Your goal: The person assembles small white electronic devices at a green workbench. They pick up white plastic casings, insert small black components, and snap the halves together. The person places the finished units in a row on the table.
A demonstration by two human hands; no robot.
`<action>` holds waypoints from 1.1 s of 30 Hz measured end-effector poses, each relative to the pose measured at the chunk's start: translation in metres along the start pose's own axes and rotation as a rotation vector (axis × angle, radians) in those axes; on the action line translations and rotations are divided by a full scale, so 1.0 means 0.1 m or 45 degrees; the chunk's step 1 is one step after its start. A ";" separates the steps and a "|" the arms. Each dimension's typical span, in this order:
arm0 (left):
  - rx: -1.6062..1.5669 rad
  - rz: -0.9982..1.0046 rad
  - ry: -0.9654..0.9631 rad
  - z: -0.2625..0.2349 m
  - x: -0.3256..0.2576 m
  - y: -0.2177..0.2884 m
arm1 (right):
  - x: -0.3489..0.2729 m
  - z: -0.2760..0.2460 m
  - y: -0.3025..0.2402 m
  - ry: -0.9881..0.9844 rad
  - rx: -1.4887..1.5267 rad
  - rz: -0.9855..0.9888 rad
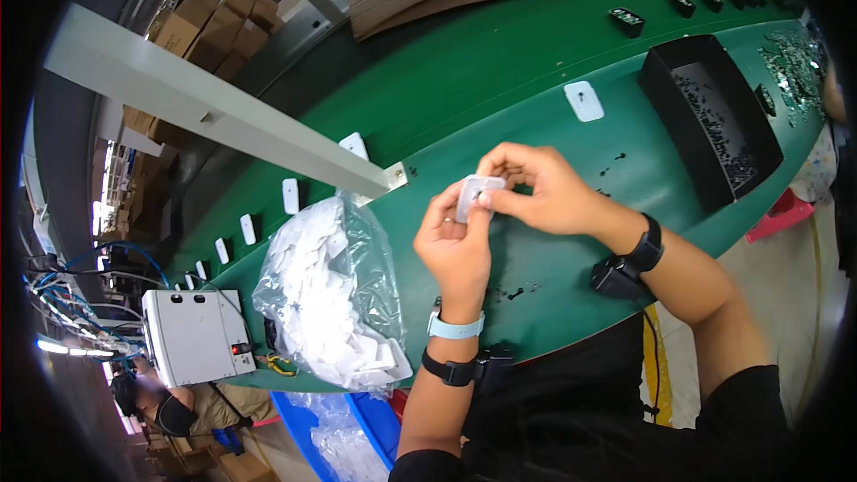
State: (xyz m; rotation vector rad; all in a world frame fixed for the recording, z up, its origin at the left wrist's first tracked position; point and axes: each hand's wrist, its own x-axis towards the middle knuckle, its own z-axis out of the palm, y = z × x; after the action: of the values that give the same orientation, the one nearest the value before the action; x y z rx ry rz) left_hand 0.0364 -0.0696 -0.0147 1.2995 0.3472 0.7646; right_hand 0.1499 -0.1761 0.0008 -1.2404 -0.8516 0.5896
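Observation:
Above the green worktable, my left hand (455, 245) grips a small white plastic cover (465, 203) by its edge, between thumb and fingers. The fingers of my right hand (549, 195) are curled, with thumb and fingertips pinched at the cover's face. A tiny dark part (479, 195) shows by that thumb tip; its exact shape is too small to tell. Left of my hands lies a clear plastic bag (330, 295) full of similar white covers. Another white cover (584, 101) lies flat on the table beyond my right hand.
A black tray (665, 94) of small dark parts stands at the right, near shiny small pieces (790, 76). Loose dark bits (516, 294) lie near me. A slanting metal post (223, 116) crosses the left side. White covers and black pieces line the green belt (428, 80). A white machine (192, 335) stands left.

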 end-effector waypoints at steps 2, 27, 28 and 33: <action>0.054 0.085 0.015 0.01 -0.01 -0.02 | -0.01 0.05 -0.02 0.031 -0.102 -0.074; 1.093 0.791 -0.562 0.07 -0.44 0.73 | 0.18 -1.25 0.24 0.274 -1.093 -0.136; 1.123 0.795 -0.611 0.03 -0.53 0.76 | 0.17 -1.24 0.22 0.276 -1.124 -0.171; 1.626 0.412 -0.251 -0.97 -0.82 1.04 | 0.16 -1.19 0.17 0.275 -1.214 -0.297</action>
State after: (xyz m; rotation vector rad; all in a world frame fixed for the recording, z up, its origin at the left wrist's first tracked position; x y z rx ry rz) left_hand -0.1153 -0.0468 0.0432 2.6610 0.4930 0.6574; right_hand 0.2574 -0.2266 -0.0229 -1.9707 -1.1149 -0.1941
